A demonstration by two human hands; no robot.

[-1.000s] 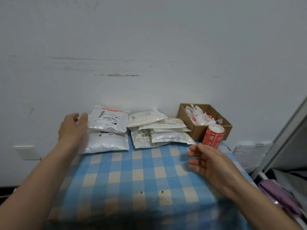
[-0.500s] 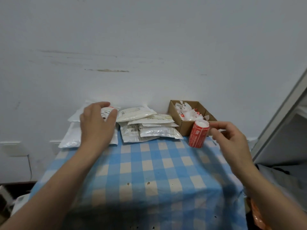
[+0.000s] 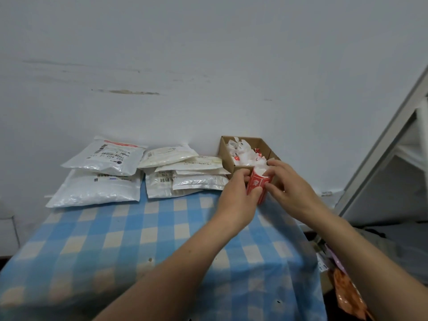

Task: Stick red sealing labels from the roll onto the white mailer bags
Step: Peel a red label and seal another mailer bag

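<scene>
The roll (image 3: 255,184) of red labels stands at about one o'clock on the checked table (image 3: 129,239), just in front of the cardboard box (image 3: 226,152). The left hand (image 3: 239,200) curls round its near-left side, and the right hand (image 3: 290,188) pinches its right side near the top. The roll looks light and fairly stiff, a paper cylinder that tips easily. A hold round its body suits it, leaving fingertips free to lift a label's thin, sticky edge. The white bags (image 3: 108,158) lie in two stacks at eleven to twelve o'clock. They look soft, slick and padded, so pressing one flat would likely steady it.
</scene>
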